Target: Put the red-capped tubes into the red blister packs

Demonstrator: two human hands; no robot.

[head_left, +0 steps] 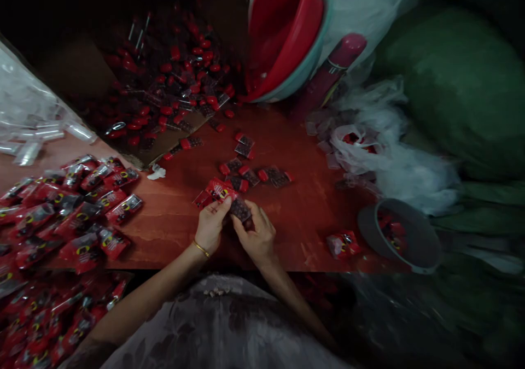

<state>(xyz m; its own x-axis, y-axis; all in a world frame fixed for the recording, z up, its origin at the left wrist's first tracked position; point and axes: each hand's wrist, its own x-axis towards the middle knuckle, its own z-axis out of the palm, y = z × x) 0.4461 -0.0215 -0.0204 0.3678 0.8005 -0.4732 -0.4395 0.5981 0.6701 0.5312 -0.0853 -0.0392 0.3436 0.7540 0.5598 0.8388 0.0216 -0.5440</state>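
Note:
Over the table's front part, my left hand (pixel 210 228) pinches a red printed packet (pixel 219 188) between thumb and fingers. Close beside it, my right hand (pixel 257 236) grips a small clear container (pixel 240 209) with dark contents. The container's upper end meets the packet; whether it is inside the packet's opening, I cannot tell. Just beyond my fingers lie several similar red-capped containers (pixel 275 176). Another red packet (pixel 202 198) shows partly behind my left hand.
Filled red packets (pixel 82 216) are heaped at left. A cardboard box (pixel 141 158) spills red-capped containers at the back. Red basin (pixel 303 24), dark red flask (pixel 328 74), plastic bags (pixel 394 145) and a grey bowl (pixel 369 232) stand along the right.

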